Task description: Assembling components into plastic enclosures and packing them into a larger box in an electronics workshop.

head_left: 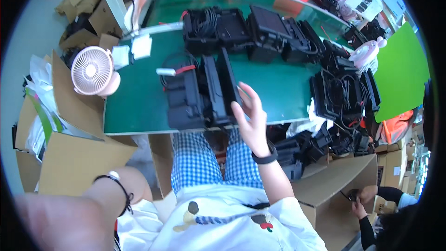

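At our lower left: our left hand (58,223) is a blur, apart from the worktop (139,102), and we cannot tell whether it is open or closed.
Cardboard: an open box (83,167) stands near that hand, beside the worktop's left end.
Fan: we see a round pink fan (91,70) at the green worktop's left edge.
Black housing: an opened black housing (186,95) sits right before us near the front edge, its flat panel (226,79) standing along its right side.
Right hand: our right hand (253,123), a dark band (265,157) at its wrist, is open, fingers apart, just beside the panel; we cannot tell whether the thumb touches it.
Back row: more black units (268,21) line the worktop behind the housing.
Right end: black units with cables (341,88) lie near a bright green sheet (404,72).
Lower right: another person's hands (358,209) hold a small dark thing (353,194).
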Demonstrator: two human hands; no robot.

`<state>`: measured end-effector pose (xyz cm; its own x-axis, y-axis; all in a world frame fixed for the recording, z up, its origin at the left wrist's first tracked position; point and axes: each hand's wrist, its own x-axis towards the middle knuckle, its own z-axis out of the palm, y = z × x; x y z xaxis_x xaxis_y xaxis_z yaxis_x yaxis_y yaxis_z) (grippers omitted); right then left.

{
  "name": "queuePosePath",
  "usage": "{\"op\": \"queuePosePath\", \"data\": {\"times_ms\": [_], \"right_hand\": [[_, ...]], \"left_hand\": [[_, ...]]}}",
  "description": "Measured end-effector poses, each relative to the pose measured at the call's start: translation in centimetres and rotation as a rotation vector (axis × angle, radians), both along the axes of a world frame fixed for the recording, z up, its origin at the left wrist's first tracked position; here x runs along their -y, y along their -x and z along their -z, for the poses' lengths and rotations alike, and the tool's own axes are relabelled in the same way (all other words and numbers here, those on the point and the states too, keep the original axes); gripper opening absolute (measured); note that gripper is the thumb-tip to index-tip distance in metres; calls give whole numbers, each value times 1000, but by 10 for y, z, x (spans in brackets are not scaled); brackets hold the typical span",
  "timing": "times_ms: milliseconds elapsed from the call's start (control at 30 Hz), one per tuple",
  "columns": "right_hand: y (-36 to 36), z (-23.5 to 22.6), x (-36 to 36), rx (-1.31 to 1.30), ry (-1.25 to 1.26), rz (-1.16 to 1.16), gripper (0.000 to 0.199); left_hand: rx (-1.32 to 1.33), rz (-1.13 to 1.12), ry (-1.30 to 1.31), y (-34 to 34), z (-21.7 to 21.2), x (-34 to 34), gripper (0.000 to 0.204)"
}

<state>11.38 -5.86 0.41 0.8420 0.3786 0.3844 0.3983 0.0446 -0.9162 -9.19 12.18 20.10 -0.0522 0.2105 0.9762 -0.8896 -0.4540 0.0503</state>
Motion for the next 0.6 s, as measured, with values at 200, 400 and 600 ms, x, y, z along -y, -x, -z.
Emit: {"op": "queuePosePath", "data": {"times_ms": [200,400,600], "right_hand": [[-32,1,30,-111,-25,104,47],[-39,12,32,-119,115,176,33],[-54,-16,44,145,-4,194,23]], "left_hand": [[-743,-668,-27,-69,66,-20,30],[-1250,-689,-422,-138,157,1,73],[-1011,-551,-155,-118,224,40,74]]}}
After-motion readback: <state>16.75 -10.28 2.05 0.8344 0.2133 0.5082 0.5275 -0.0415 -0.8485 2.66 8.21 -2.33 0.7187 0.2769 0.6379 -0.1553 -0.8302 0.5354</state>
